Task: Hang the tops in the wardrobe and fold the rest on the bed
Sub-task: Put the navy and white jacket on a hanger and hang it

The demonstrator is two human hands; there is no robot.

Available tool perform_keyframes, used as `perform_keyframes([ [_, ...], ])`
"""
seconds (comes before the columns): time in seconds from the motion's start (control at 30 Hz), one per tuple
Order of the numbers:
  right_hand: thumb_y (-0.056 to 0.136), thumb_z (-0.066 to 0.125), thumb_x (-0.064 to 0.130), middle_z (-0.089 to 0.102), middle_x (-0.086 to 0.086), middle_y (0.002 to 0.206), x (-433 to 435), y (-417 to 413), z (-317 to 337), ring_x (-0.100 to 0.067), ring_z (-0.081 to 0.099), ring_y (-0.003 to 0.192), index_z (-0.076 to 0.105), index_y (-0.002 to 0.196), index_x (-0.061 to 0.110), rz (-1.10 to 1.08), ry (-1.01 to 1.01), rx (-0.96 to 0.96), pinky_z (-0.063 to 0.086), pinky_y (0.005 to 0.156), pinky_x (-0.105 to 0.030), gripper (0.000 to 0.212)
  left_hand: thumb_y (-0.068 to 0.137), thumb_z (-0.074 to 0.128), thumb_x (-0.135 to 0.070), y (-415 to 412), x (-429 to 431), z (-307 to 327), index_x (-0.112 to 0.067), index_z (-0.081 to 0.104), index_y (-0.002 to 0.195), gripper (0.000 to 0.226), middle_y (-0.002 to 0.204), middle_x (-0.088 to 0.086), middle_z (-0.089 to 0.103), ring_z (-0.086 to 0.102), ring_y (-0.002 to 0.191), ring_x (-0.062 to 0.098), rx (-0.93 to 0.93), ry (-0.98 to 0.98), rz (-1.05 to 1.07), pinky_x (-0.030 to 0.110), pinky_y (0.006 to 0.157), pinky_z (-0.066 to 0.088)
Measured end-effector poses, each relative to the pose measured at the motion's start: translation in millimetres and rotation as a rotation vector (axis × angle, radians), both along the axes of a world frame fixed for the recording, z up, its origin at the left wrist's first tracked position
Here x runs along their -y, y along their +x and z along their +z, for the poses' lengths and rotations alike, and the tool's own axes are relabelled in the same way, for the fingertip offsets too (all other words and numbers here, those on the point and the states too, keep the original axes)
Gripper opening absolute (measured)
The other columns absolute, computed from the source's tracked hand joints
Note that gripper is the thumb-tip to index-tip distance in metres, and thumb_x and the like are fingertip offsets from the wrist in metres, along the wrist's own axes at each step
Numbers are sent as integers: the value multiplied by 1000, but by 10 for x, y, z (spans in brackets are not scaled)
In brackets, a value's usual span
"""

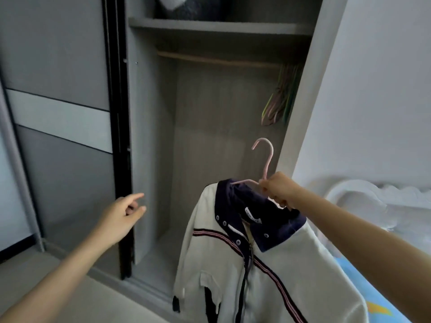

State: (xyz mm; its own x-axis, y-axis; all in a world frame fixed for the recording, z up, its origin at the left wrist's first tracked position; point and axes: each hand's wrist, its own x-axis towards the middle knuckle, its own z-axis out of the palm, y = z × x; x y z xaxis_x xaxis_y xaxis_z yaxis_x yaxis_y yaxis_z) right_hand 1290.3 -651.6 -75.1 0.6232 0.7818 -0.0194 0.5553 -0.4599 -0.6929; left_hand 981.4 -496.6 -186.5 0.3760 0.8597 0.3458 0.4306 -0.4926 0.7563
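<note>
A white jacket (275, 276) with a navy collar and striped trim hangs on a pink hanger (264, 159). My right hand (278, 190) grips the hanger just below its hook, in front of the open wardrobe (149, 136). The wooden rail (210, 59) runs across the top of the compartment, well above the hook. My left hand (121, 217) is held out near the edge of the sliding door (119, 113), fingers loosely curled and holding nothing.
Several spare coloured hangers (278, 101) hang bunched at the rail's right end. A dark fluffy item (186, 7) sits on the shelf above. The bed (384, 287), with a white headboard and blue patterned sheet, stands at the right.
</note>
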Motion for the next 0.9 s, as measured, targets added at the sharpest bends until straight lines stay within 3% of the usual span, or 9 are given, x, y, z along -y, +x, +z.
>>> perform_keyframes([
  [0.1,94,48,18,34,-5,50,-621,149,-33,-14,25,36,49,63,8,4,45,-184,23,40,-18,32,90,59,-10,38,-433,83,-9,52,130,41,103,12,59,56,96,29,-7,16,54,27,82,35],
  [0.3,96,34,10,34,3,32,-1776,332,86,-8,27,24,44,63,9,91,122,-601,26,31,-12,34,91,56,-10,279,-1295,406,-11,46,135,45,106,11,54,53,100,26,-3,41,121,25,85,33],
  [0.5,92,38,3,39,-4,41,-2771,364,268,-12,34,26,48,68,4,156,239,-653,34,32,-17,25,90,58,-10,461,-2083,639,-14,44,136,48,107,5,50,50,104,23,31,105,195,26,89,33],
  [0.6,87,43,-5,39,-5,41,-3048,350,321,-13,35,28,49,70,2,156,318,-688,35,33,-18,19,90,59,-13,449,-2352,703,-14,44,136,49,118,11,52,49,108,23,-25,181,245,29,90,34],
  [0.7,86,43,-6,39,-3,38,-3463,366,383,-11,35,27,50,70,2,129,390,-727,35,31,-19,20,89,60,-13,444,-2765,830,-9,47,135,49,129,20,51,43,119,34,-102,313,358,39,100,32],
  [0.9,86,38,-5,39,-5,49,-4356,380,652,-9,36,26,49,75,2,60,509,-746,36,31,-17,17,91,57,-24,491,-3764,1129,-12,45,138,51,143,16,40,28,129,36,-153,523,444,45,104,28],
])
